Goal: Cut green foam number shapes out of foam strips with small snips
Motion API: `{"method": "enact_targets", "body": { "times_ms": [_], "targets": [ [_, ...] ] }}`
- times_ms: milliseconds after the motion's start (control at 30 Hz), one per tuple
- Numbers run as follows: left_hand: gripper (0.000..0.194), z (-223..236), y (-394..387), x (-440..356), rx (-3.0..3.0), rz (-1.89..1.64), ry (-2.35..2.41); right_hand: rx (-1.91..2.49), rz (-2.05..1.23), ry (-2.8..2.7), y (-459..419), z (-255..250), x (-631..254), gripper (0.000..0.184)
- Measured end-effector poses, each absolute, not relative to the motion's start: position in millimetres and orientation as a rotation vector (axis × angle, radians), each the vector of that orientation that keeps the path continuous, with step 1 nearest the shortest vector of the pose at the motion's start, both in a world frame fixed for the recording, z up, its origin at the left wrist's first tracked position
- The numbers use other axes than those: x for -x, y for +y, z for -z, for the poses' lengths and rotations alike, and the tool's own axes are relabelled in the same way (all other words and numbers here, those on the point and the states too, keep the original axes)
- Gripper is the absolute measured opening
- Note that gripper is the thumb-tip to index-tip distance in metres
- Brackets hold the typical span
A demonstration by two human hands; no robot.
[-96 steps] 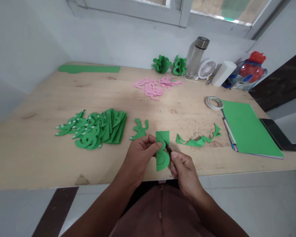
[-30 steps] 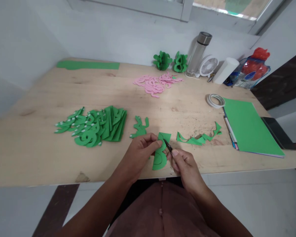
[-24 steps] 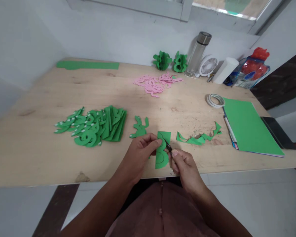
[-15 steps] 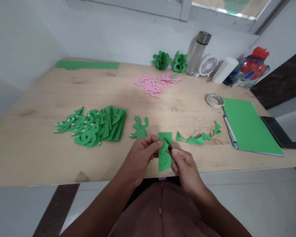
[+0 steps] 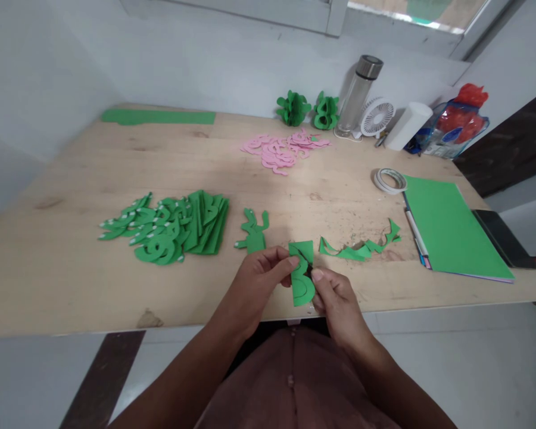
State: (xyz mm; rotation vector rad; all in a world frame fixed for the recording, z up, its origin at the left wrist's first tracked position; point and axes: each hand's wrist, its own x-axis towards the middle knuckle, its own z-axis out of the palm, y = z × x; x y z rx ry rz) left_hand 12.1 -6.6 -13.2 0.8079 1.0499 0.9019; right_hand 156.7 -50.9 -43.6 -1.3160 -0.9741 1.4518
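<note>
My left hand (image 5: 259, 280) pinches a small green paper piece (image 5: 302, 275) with curved lines drawn on it, above the near edge of the wooden table (image 5: 71, 280). My right hand (image 5: 335, 298) is closed round small dark scissors (image 5: 307, 266), whose blades reach into the top of the piece. Just beyond my left hand lies a cut green shape (image 5: 252, 232). Green paper scraps (image 5: 361, 247) lie to the right of my hands.
A pile of green cut-outs (image 5: 170, 229) lies at the left, pink cut-outs (image 5: 283, 149) further back. Green sheets (image 5: 451, 229), a tape roll (image 5: 388, 180) and a dark phone (image 5: 502, 238) sit at the right. A bottle (image 5: 356, 94), small fan (image 5: 377, 119) and green paper ornaments (image 5: 308, 112) line the wall.
The green piece has been turned a little in my left hand, and the scissors have moved further into its upper part. Both hands stay at the table's near edge.
</note>
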Motion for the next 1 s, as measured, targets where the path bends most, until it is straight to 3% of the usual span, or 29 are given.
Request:
{"method": "enact_targets", "body": {
  "times_ms": [1000],
  "targets": [
    [0.013,1,-13,-25,-0.595,-1.086,1.104,1.325,-1.442,-0.921,-52,45,-154,0.05]
  ]
}}
